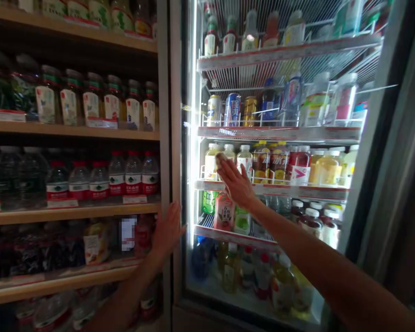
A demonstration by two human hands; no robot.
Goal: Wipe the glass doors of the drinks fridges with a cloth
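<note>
My right hand (pixel 238 185) reaches up to the glass door (pixel 190 272) of a lit drinks cooler, fingers stretched forward. Under its fingertips is a small, pale, crumpled cloth (pixel 220 159), mostly covered by the hand; its full shape is hidden. Behind the hand, through the glass, stand bottles with pale labels (pixel 245 159). My left hand (pixel 168 230) rests at the upright frame (pixel 166 115) between the cooler and the wooden shelves. Its fingers point upward and look straight, with nothing visible in them.
Wooden shelves (pixel 72 212) on the left carry water bottles with red caps (pixel 133 173) and juice bottles (pixel 91 99). Inside the cooler, wire shelves hold cans (pixel 232 110) and several rows of bottled drinks (pixel 299 166). A dark door edge (pixel 376 184) runs down the right.
</note>
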